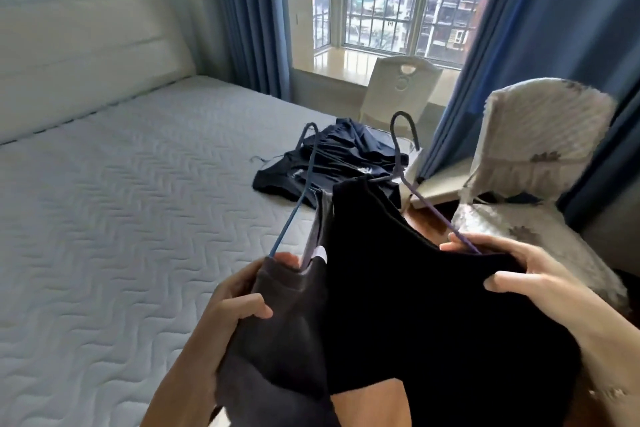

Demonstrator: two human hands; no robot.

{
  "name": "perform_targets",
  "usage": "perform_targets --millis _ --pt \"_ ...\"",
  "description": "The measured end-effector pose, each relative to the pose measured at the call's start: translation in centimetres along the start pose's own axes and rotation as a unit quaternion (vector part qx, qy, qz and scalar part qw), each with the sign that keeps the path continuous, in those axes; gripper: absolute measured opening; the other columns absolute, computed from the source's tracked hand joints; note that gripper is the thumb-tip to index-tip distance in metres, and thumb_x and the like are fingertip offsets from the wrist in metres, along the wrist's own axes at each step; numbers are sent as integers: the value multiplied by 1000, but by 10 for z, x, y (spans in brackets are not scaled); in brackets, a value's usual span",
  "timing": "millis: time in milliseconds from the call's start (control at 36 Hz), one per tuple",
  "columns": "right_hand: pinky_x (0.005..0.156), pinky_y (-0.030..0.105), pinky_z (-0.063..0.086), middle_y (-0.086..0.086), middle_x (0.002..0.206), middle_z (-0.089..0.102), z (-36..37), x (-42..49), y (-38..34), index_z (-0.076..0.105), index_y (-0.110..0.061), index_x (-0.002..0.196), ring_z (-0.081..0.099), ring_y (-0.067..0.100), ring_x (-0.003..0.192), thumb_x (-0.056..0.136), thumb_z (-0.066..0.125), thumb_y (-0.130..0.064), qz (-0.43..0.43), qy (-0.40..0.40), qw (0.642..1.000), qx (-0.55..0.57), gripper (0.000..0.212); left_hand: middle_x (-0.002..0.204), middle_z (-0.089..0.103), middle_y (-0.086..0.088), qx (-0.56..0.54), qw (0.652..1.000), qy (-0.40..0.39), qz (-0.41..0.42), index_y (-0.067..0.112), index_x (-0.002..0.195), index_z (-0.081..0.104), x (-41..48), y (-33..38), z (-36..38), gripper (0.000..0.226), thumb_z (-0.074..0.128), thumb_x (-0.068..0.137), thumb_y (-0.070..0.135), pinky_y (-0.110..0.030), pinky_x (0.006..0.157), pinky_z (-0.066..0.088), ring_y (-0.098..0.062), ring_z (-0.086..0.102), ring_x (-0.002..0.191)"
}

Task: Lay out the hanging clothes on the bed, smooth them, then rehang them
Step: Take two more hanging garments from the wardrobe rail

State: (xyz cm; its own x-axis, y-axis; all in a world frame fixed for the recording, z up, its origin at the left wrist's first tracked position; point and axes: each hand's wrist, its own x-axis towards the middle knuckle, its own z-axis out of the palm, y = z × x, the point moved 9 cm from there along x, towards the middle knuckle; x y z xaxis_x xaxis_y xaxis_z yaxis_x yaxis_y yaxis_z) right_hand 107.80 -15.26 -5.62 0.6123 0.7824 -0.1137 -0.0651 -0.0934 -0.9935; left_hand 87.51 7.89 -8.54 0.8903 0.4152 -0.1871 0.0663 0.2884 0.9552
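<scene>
two garments are held up over the near edge of the bed (138, 201), each on its own wire hanger. the black top (433, 305) sits on the purple hanger (405, 163). the right grip (519, 267) is closed on its shoulder, thumb on the front and fingers curled over the top edge, where the hanger's arm runs in. the grey top (284, 329) sits on the blue hanger (294, 215). the left grip (235, 291) pinches its shoulder, thumb on the front and fingers behind. the black top overlaps the grey one, and both hooks point away toward the window (398, 1). beyond them one navy heap (332, 163) lies crumpled at the far right corner of the bed; how many pieces it holds i cannot tell. two chairs stand to the right: a white chair (398, 94) by the sill and a nearer covered chair (540, 136) under patterned cloth. two blue curtains (249, 11) frame the window.
</scene>
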Motion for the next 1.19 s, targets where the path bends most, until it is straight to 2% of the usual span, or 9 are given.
perform_targets --millis 306,472,667,750,833,917,972,1111,1194 --pt "85 28 52 10 116 69 -33 176 4 71 -21 106 66 24 103 65 54 16 29 -222 974 -48 59 105 70 -22 64 986 154 -26 12 105 70 61 -5 -39 60 63 46 8 -27 75 56 -31 67 95" --pt "91 35 49 7 119 67 -24 256 -8 68 -23 112 64 27 108 67 53 14 41 -372 922 -103 60 99 74 -12 121 958 253 -52 13 86 74 58 -5 -62 59 91 35 38 -15 75 54 -15 70 90" --pt "98 41 46 13 122 65 -4 328 -24 65 -18 118 60 31 114 66 63 14 47 -476 869 -126 61 86 77 2 197 904 372 -77 22 74 76 27 14 -111 69 83 25 70 -6 78 50 -5 70 88" --pt "99 38 46 17 125 62 15 355 -27 62 -11 121 59 31 117 63 80 -7 58 -505 854 -114 61 89 76 -2 246 873 413 -85 24 79 76 12 24 -132 61 77 41 72 -28 96 49 -17 69 95" --pt "97 39 47 15 122 65 41 380 -34 65 -13 118 61 31 114 69 60 9 38 -511 846 -147 54 98 73 -14 269 853 437 -97 23 74 75 -4 29 -155 31 71 63 52 -32 95 44 -25 65 98" --pt "85 32 55 10 119 67 77 391 -48 66 -15 114 65 27 106 67 53 12 -1 -538 821 -189 55 95 75 -1 276 841 453 -102 20 74 73 -21 33 -183 56 69 54 73 -20 89 45 -17 65 98" --pt "82 26 56 8 117 68 102 398 -59 67 -16 112 66 23 104 68 52 12 -20 -549 811 -202 54 94 75 4 280 833 465 -109 18 76 71 -34 35 -208 74 66 43 84 -27 97 43 -15 65 100" --pt "89 27 53 3 115 70 169 447 -67 69 -23 109 66 17 104 74 47 20 -29 -539 807 -241 60 88 75 8 300 815 486 -97 21 73 71 -45 47 -282 51 65 62 71 -42 105 39 -24 63 106" --pt "97 32 46 -6 117 68 222 491 -60 67 -34 110 63 14 110 82 54 13 -76 -534 769 -342 57 87 74 5 293 821 477 -112 22 70 71 -33 46 -342 24 59 88 33 -34 104 40 -18 63 99"
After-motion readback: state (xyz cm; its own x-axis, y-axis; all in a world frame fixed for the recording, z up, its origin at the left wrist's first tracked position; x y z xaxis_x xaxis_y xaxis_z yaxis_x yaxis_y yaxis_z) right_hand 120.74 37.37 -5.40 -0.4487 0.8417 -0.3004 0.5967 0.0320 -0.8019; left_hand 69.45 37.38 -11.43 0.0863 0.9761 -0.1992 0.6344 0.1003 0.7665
